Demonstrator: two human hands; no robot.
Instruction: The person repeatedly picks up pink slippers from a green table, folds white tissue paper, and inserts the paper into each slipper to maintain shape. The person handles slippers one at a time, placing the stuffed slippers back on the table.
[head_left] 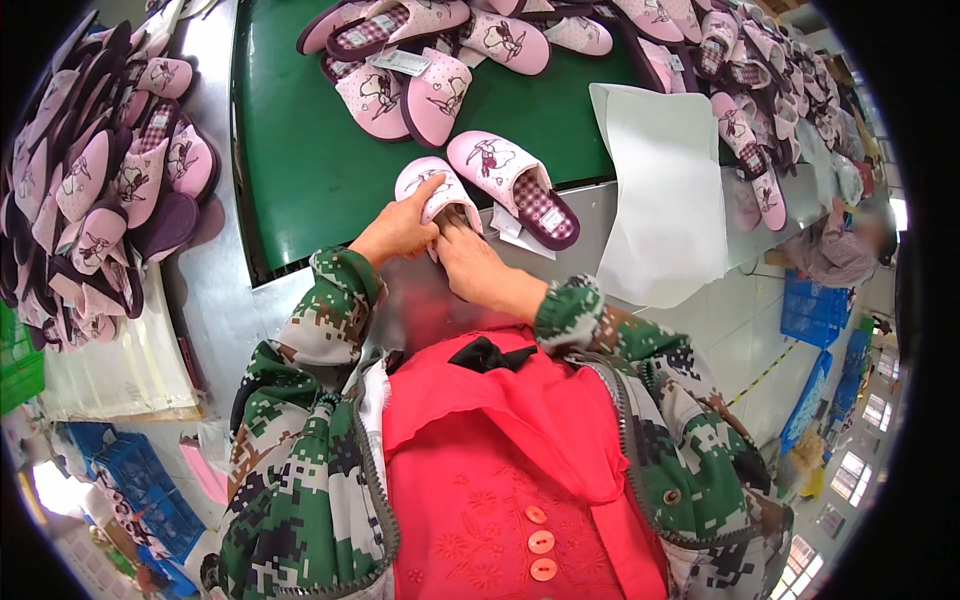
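The green counter [290,160] is leaving room at ten o'clock; by its metal edge [592,222], our left grip [400,232] and right grip [482,266] are holding a pink slipper [414,177].

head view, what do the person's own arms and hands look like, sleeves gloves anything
The left sleeve and right sleeve are loose, in blocky camouflage of green, brown, black and pale grey, reaching about the wrists. The left hand and right hand wear no gloves.
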